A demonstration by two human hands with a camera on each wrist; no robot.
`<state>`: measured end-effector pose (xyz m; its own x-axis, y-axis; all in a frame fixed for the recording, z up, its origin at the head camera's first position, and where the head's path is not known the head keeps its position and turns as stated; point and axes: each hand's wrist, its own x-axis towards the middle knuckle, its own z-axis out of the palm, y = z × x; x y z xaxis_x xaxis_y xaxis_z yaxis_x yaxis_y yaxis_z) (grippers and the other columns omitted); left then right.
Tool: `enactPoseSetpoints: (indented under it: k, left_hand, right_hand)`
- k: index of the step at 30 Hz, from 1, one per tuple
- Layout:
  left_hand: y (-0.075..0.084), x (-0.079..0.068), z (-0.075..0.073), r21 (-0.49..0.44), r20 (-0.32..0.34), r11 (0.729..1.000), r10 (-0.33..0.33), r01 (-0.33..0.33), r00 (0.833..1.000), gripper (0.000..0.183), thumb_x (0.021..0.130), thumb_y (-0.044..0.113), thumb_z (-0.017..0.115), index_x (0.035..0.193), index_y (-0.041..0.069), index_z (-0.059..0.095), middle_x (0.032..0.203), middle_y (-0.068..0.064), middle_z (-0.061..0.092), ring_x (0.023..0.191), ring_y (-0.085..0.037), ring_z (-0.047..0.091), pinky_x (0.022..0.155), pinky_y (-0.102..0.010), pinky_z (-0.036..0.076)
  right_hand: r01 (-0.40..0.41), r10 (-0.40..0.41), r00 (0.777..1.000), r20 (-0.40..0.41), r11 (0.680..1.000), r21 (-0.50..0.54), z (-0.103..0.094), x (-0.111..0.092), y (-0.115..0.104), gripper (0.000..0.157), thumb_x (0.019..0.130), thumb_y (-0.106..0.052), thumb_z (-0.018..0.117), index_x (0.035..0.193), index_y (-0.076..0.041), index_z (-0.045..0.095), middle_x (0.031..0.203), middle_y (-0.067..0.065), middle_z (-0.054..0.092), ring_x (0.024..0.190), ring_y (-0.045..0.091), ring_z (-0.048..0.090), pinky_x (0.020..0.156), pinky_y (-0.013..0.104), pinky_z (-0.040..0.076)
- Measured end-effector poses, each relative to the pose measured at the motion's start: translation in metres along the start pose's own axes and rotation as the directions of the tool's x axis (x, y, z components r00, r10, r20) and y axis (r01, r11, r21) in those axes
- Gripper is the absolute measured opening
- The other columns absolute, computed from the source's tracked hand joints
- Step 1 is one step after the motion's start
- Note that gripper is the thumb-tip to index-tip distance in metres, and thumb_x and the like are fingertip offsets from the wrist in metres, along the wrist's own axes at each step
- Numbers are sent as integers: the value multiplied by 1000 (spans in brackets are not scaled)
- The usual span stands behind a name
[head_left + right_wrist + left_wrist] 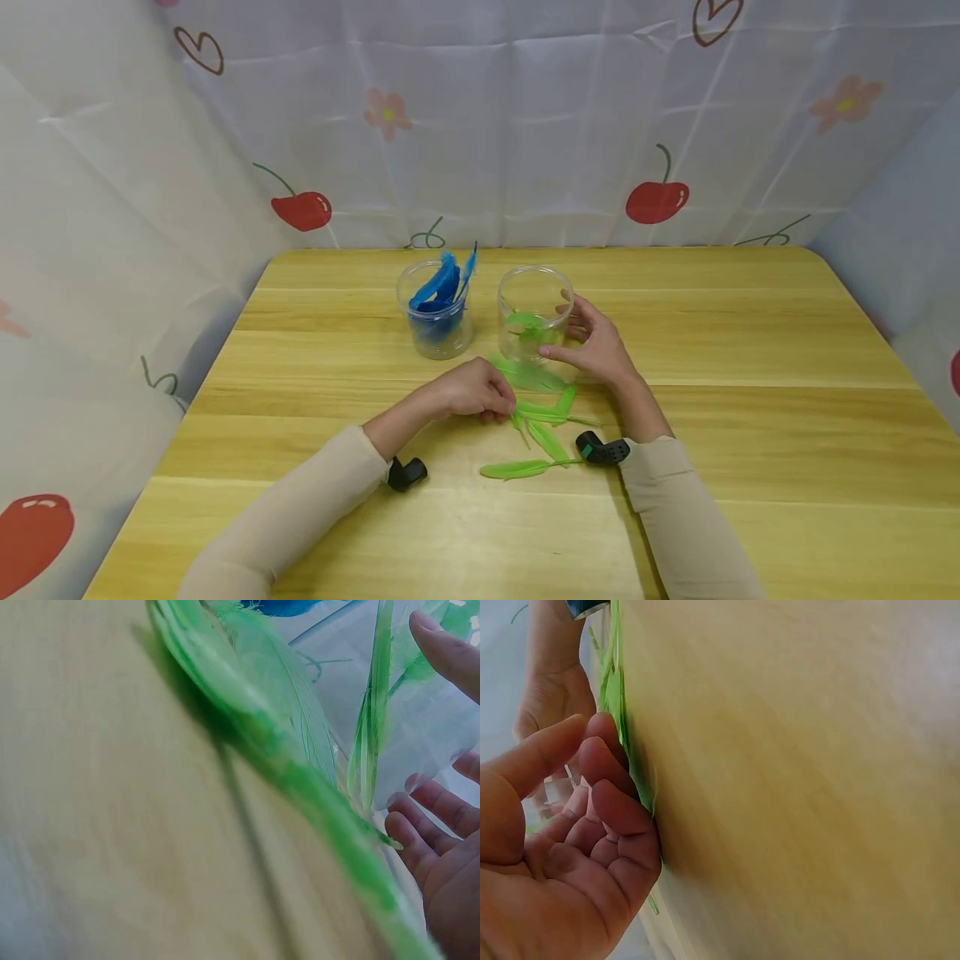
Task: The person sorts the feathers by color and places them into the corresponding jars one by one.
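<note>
My left hand (474,390) is low over the table, its thumb and curled fingertips drawn together at the end of a green feather (542,412). Beyond those fingertips in the left wrist view, more green feather (613,694) shows along the tabletop. My right hand (597,346) grips a clear plastic cup (536,271) from its right side, thumb across the front and fingers behind. Green feathers (527,322) are inside this cup. Just in front of it lies a broad pale-green feather (528,375). In the right wrist view a blurred green feather (300,787) crosses close to the camera.
A second clear plastic cup (442,342), with blue feathers (437,292) sticking out, stands left of the gripped one. Nearer me, loose green feathers (517,470) lie on the wooden table (750,350). A patterned white cloth (510,150) hangs behind.
</note>
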<state>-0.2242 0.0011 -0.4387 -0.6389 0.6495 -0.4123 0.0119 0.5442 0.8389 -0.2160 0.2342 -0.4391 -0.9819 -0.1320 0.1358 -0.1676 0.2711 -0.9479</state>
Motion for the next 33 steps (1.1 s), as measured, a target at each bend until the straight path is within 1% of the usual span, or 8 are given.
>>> enactPoseSetpoints:
  k: [5,8,14,17,22,25,29,33]
  left_hand:
    - [2,0,2,41,-10,999,-8,8,1000,6,89,2,71,84,0,74,68,-4,67,59,-12,60,57,-24,52]
    - [2,0,3,49,-10,999,-8,9,1000,7,89,1,71,83,-1,73,69,-5,68,59,-12,60,56,-24,52]
    - [1,-3,0,58,21,998,18,-19,1000,9,90,2,69,82,0,73,68,-5,67,60,-11,59,57,-23,50]
    - [2,-6,-3,53,36,998,29,-31,999,10,91,3,68,84,-1,73,70,-6,68,62,-12,60,60,-24,51]
    - [6,-10,-8,-3,30,999,35,-35,999,10,93,2,66,88,-4,73,75,-11,70,65,-14,63,64,-27,54]
    - [4,-11,-10,-58,18,998,40,-39,999,10,94,1,65,90,-5,73,79,-13,72,66,-15,64,64,-28,55]
    - [0,-12,-14,-117,-8,992,54,-55,999,12,95,1,62,93,-6,72,80,-11,72,67,-14,64,64,-27,54]
    - [1,-15,-16,-180,-41,982,56,-62,998,12,96,0,61,96,-7,71,81,-10,72,69,-14,64,66,-27,55]
  right_hand:
    - [-15,15,1000,9,1000,25,0,0,0,90,79,5,80,153,2,29,141,34,42,123,47,50,104,56,39]
    - [-17,17,1000,10,1000,20,1,0,-1,89,79,4,80,153,2,29,141,34,42,123,47,50,104,56,39]
    - [-23,23,1000,10,999,24,1,-1,-3,89,79,4,80,152,2,30,141,33,42,124,46,49,106,56,38]
    - [-22,22,1000,8,999,23,1,-1,-3,89,79,4,80,152,2,30,142,34,42,124,46,49,106,55,38]
    - [-1,1,1000,4,1000,11,1,-1,-1,90,79,3,81,152,4,29,141,35,42,123,46,49,106,54,38]
    - [3,-3,1000,5,1000,9,1,0,1,90,79,3,80,152,4,29,140,35,42,123,47,49,106,54,38]
    - [-8,8,1000,-4,1000,22,1,6,18,91,78,4,81,153,1,29,142,32,42,124,44,49,107,52,38]
    - [-5,5,1000,-11,1000,30,0,11,34,94,78,0,83,154,-4,29,143,27,44,124,40,51,107,49,39]
